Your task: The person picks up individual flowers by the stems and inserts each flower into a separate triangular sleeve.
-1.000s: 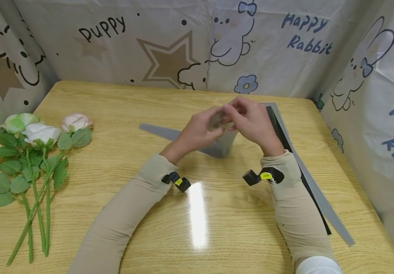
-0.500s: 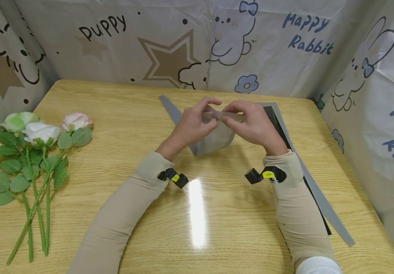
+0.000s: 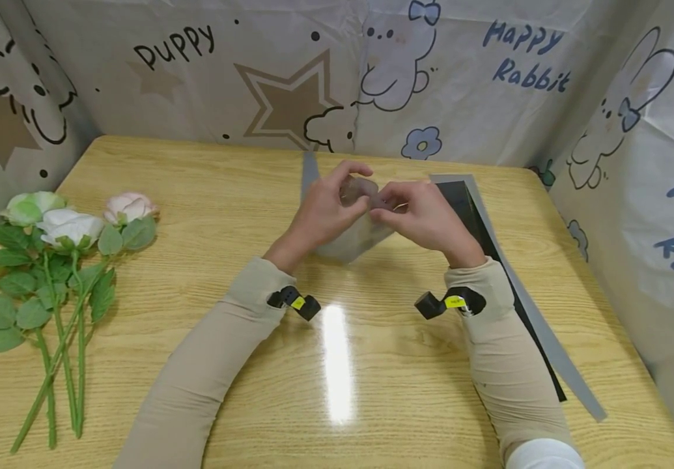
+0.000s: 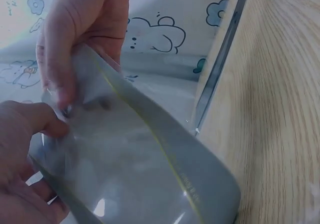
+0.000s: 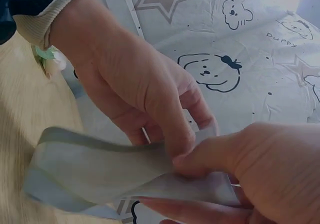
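Observation:
Both hands hold a translucent grey sheet of wrapping paper [image 4: 135,159] above the middle of the table. It is bent into a loop, with a yellow line and tiny print along its border. My left hand [image 3: 322,212] pinches it between thumb and fingers, its index finger arched over the top. Close beside it, my right hand [image 3: 424,212] grips the gathered upper part, thumb and fingers curled. In the right wrist view the two thumbs meet on the paper [image 5: 90,171], which hangs out to the left in a curved fold. Part of the gathered edge is hidden behind the fingers.
Several artificial roses [image 3: 71,228] with green stems lie at the left of the table [image 3: 196,195]. Black sheets [image 3: 460,202] and a grey sheet [image 3: 571,381] lie at the right, partly under the right forearm. Printed cloth [image 3: 196,98] walls the back and sides.
The paper's loose end has swung from pointing left to pointing toward the back of the table. Both hands have shifted slightly left, fingers changing their grip along the edge.

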Demonstrator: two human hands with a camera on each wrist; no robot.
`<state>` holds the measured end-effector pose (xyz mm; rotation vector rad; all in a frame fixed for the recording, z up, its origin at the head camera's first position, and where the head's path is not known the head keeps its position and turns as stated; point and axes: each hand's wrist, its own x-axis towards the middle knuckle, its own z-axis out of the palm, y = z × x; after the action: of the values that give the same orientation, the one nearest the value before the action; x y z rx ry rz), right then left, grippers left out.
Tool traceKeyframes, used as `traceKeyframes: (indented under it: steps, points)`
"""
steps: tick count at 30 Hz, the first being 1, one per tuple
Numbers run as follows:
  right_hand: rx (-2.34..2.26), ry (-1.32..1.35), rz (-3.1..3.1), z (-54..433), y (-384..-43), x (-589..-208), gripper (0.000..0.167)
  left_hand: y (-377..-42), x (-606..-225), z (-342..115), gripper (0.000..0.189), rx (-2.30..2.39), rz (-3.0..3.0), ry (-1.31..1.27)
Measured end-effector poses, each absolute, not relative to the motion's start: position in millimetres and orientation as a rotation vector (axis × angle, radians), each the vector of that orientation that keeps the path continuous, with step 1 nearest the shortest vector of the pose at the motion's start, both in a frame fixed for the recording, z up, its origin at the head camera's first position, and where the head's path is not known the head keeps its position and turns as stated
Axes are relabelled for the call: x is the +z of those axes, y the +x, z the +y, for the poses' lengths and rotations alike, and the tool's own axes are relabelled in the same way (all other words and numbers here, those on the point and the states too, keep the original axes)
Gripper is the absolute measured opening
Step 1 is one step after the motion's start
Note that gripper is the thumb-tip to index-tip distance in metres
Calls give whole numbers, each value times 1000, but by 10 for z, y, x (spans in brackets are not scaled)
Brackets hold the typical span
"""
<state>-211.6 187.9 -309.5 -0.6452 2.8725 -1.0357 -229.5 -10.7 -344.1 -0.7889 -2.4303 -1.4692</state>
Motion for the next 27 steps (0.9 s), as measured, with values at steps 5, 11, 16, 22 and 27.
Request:
traceKeyframes:
  steps: [5, 11, 16, 22, 27]
  points:
    - [-1032, -570, 2856, 1873, -2116, -3091, 19, -2306, -3452, -127, 38, -1450, -2419, -804]
    - [-1081, -474, 2830, 1888, -2134, -3083, 16, -2325, -3461, -131, 41, -1436, -2434, -814]
    - [-1152, -439, 2794, 1882, -2123, -3049, 15, -2327, -3423, -118, 44, -1414, -2382, -664]
    - [-1269, -319, 2822, 1863, -2111, -3037, 21, -2298, -3377, -129, 34, -1385, -2251, -378]
    - [-1373, -276, 2833, 1836, -2098, -3046, 21, -2277, -3357, -129, 20, -1427, -2153, -371]
